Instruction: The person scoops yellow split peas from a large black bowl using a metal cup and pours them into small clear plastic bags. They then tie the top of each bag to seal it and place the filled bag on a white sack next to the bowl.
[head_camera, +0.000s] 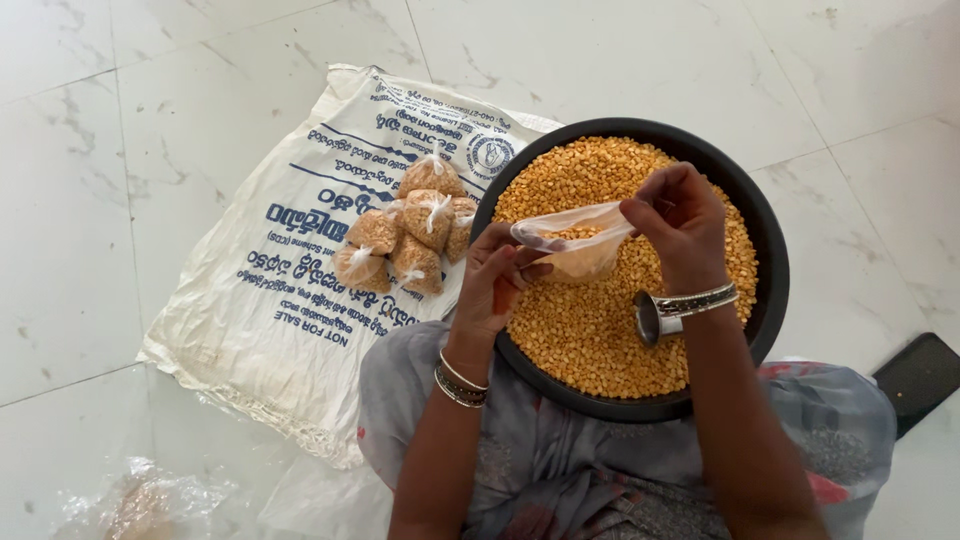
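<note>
A wide black pan (768, 215) full of yellow split lentils (590, 330) rests on my lap. Above it I hold a small clear plastic bag (575, 240) partly filled with lentils. My left hand (495, 280) grips the bag's near side and my right hand (680, 220) pinches its open rim on the right. A small steel cup (652, 317) lies on the lentils under my right wrist. Several tied bags of lentils (410, 235) sit in a heap on a white printed sack (260, 300) to the left.
The sack lies on a white marble floor (150, 100). Crumpled clear plastic (140, 500) lies at the lower left. A dark flat phone (915, 378) sits on the floor at the right.
</note>
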